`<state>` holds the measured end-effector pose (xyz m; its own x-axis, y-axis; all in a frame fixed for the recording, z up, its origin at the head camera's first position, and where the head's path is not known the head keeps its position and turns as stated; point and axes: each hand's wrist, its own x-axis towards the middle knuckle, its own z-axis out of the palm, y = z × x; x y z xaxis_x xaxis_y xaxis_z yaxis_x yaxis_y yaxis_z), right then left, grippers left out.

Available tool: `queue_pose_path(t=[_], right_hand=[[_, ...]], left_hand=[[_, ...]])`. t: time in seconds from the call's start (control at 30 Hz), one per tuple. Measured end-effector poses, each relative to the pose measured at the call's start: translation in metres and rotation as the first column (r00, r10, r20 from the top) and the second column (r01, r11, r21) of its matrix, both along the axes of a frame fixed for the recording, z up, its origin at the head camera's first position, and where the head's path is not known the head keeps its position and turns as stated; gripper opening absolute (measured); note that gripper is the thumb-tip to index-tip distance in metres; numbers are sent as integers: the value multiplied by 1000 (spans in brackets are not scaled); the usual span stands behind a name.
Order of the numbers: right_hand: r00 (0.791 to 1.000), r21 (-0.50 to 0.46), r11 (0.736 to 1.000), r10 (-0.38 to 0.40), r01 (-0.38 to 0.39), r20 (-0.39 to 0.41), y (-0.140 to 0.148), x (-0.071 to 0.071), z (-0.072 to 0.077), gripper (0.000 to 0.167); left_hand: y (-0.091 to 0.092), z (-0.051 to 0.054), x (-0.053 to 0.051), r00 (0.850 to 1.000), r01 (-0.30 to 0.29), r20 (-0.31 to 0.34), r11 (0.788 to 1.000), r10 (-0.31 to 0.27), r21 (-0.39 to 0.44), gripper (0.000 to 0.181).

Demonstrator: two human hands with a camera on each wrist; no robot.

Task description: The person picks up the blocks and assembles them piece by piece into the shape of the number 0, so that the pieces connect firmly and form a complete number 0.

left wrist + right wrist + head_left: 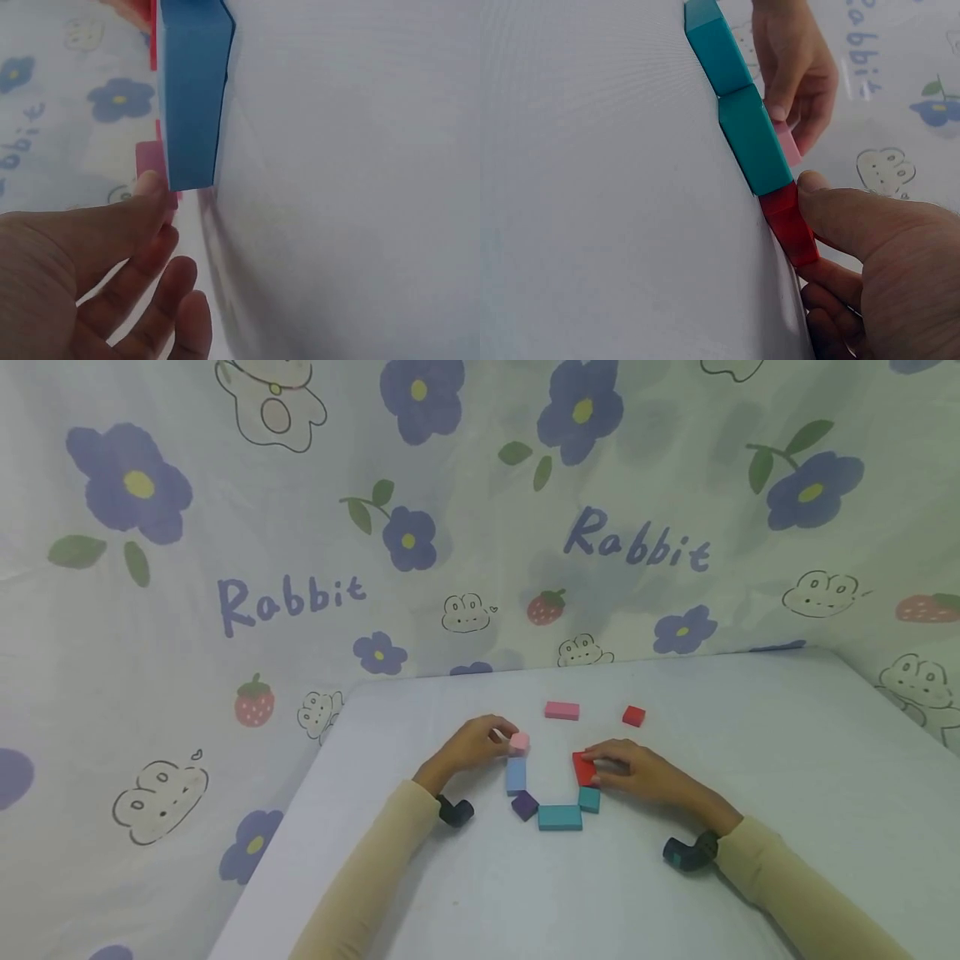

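My left hand [474,745] pinches a small pink block [519,743] between thumb and fingers, at the far end of a light blue block [516,777]. Across from it, my right hand [637,772] holds a red rectangular block [582,768] by its ends, with thumb and fingers. That red block meets a small teal block [589,800] in the right wrist view. A longer teal block [560,817] lies at the near side, and a purple block [525,805] sits turned at an angle between it and the light blue one. Together they form a U shape.
Beyond the hands lie a pink rectangular block [562,711] and a small red block [633,717], apart from each other. A white table [480,893] carries everything. Behind its far edge hangs a printed cloth [465,560] with flowers and rabbits.
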<state>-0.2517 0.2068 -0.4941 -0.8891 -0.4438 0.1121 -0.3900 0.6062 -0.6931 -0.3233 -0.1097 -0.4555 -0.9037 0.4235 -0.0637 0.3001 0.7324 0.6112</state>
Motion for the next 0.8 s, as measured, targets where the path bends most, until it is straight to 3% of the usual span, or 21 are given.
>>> queue_pose_path(t=[0.3, 0.8], right_hand=[[1000, 0, 1000, 2, -2, 3, -1, -1, 0, 47], [1000, -1, 1000, -8, 8, 17, -1, -1, -3, 47]], left_hand=[[0, -5, 1, 1000, 3, 6, 1000, -3, -25, 28], [-4, -6, 1, 998, 66, -1, 998, -66, -20, 30]])
